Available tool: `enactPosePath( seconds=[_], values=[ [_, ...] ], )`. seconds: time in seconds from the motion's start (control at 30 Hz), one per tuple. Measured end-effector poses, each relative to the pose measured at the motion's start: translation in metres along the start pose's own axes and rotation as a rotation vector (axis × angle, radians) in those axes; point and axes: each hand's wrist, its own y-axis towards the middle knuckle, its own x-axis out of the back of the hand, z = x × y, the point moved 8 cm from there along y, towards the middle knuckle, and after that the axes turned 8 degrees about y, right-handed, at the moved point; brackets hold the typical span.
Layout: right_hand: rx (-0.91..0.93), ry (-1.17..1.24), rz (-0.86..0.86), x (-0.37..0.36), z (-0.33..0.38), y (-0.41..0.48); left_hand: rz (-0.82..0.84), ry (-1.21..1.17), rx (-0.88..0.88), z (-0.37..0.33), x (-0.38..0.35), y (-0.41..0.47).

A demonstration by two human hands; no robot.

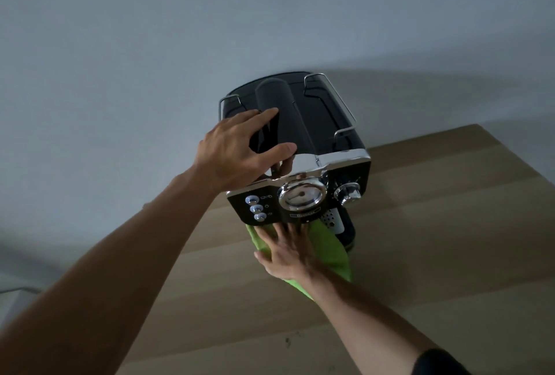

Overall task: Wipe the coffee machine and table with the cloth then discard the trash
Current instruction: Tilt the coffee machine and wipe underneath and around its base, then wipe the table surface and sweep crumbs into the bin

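Inspector: Status, L hand [234,152]?
Aide: Fingers spread, resting atop black-and-chrome coffee machine [318,122] on light wooden desk [420,224], prob. steadying it.
Inspector: R hand [285,251]?
Aide: Fingers straight, pressing bright green cloth [336,251] beneath front panel; wiping there, I judge.

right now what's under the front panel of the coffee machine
The right hand presses a green cloth there, under the coffee machine. Fingertips and the cloth's far edge are covered by the panel.
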Motion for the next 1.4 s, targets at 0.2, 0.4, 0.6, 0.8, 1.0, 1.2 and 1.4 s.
enactPosePath(
  seconds=[0.2, 0.4, 0.6, 0.8, 1.0, 1.2, 1.4],
  values=[
    [0.115, 0.095, 0.299, -0.002, -0.017, 0.002, 0.006, 0.013, 0.011, 0.002, 0.001, 0.001],
    [-0.172, 0.014, -0.050, 0.034, -0.089, -0.020, -0.004, 0.017, -0.006, 0.003, 0.001, 0.002],
    [-0.159, 0.187, -0.350, 0.043, -0.114, -0.078, -0.017, 0.024, -0.008, 0.001, 0.003, 0.002],
    [-0.411, 0.107, -0.283, 0.029, -0.148, -0.133, -0.015, 0.026, -0.014, 0.001, 0.003, 0.002],
    [-0.652, 0.063, -0.107, 0.010, -0.169, -0.169, -0.007, 0.035, -0.018, 0.002, 0.001, 0.002],
    [-0.656, 0.116, -0.057, 0.016, -0.173, -0.169, 0.004, 0.089, -0.014, -0.002, 0.005, -0.001],
    [-0.619, 0.217, -0.100, 0.033, -0.173, -0.184, -0.150, -0.069, 0.020, -0.027, 0.022, -0.020]
  ],
)
